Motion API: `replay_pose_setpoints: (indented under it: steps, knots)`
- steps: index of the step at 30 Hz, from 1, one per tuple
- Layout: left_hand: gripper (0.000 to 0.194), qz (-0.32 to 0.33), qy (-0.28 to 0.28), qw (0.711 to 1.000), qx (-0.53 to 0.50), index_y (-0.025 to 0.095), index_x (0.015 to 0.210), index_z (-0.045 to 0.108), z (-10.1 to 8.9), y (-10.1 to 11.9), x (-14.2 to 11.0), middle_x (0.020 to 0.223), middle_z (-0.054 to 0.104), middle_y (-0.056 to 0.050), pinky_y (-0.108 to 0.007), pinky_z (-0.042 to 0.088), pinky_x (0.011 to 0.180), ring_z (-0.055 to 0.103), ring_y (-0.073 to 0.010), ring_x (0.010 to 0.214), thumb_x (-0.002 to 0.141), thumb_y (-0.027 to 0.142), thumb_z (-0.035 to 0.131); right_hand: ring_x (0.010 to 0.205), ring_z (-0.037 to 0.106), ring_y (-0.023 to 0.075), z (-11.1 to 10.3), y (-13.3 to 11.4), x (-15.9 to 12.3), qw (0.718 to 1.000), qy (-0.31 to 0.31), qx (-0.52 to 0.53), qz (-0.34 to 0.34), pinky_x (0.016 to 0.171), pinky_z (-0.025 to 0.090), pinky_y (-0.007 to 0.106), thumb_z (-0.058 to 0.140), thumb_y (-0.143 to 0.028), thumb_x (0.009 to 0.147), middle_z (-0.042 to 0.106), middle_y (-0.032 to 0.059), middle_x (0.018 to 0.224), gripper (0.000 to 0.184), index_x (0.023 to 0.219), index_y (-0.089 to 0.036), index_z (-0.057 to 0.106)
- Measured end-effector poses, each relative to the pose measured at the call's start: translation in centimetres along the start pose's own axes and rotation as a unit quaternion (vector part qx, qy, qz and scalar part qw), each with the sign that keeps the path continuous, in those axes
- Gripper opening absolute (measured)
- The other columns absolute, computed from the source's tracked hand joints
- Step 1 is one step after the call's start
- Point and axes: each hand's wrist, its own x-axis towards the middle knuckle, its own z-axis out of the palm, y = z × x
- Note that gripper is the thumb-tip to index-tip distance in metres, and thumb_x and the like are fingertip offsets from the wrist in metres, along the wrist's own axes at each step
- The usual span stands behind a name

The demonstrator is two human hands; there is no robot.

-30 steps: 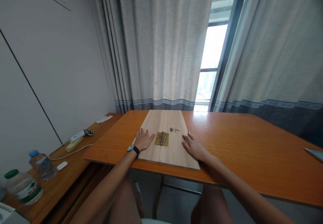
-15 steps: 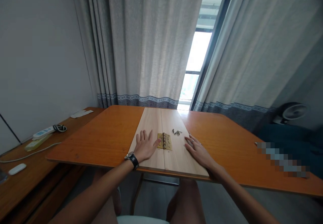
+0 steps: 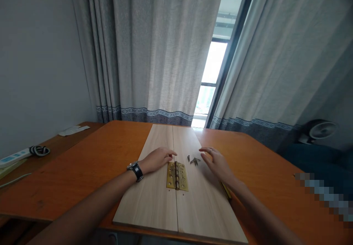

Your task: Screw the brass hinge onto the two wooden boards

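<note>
Heads up, nothing is being pinched by either hand here. The left hand [image 3: 157, 159] is laid on the left board [image 3: 146, 204], fingers pressed together, tips just beside a brass hinge [image 3: 177, 176]. That hinge sits across the seam, and it looks unfastened. The right hand [image 3: 216, 164] is held open, fingers loosely spread, right by some loose screws [image 3: 193, 160]. A stray finger could easily scatter those or drop one into the seam. A bump could also knock the hinge off line, or shift the right board [image 3: 205, 208], since both boards are just lying on the table [image 3: 82, 164].
</note>
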Motion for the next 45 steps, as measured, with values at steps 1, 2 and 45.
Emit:
replay_pose_setpoints:
  steps: [1,2,45]
  knots:
    - [0.028,0.013,-0.013,1.000,0.002,0.018,0.115,0.071,0.2,-0.2,0.9,0.108,0.072,-0.008,-0.029,0.048,0.088,0.065,-0.0201,0.099,0.097,0.021,0.050,0.118,0.060,0.0267,0.3,-0.4,1.2,1.000,-0.001,0.000,-0.019,0.106,0.042,0.041,0.042,-0.043,0.095,0.069,0.0109,0.123,0.040,0.108,-0.019,0.071]
    - [0.026,0.026,-0.028,0.999,0.004,0.018,0.111,0.072,0.4,-0.4,1.6,0.105,0.071,-0.008,-0.028,0.048,0.086,0.065,-0.0198,0.097,0.096,0.020,0.052,0.118,0.060,0.0259,0.7,-0.8,2.4,0.999,-0.001,0.000,-0.036,0.107,0.041,0.041,0.043,-0.041,0.094,0.069,0.0098,0.122,0.038,0.106,-0.020,0.072]
    - [0.023,0.010,0.073,0.995,-0.064,0.018,0.106,0.072,0.5,-2.7,2.3,0.106,0.072,-0.007,-0.032,0.045,0.089,0.061,-0.0202,0.099,0.096,0.026,0.053,0.118,0.052,0.0347,0.5,-9.4,-0.8,0.935,-0.306,0.006,-0.180,0.104,0.040,0.052,0.080,-0.054,0.066,0.056,0.0132,0.127,0.083,0.137,-0.022,0.052]
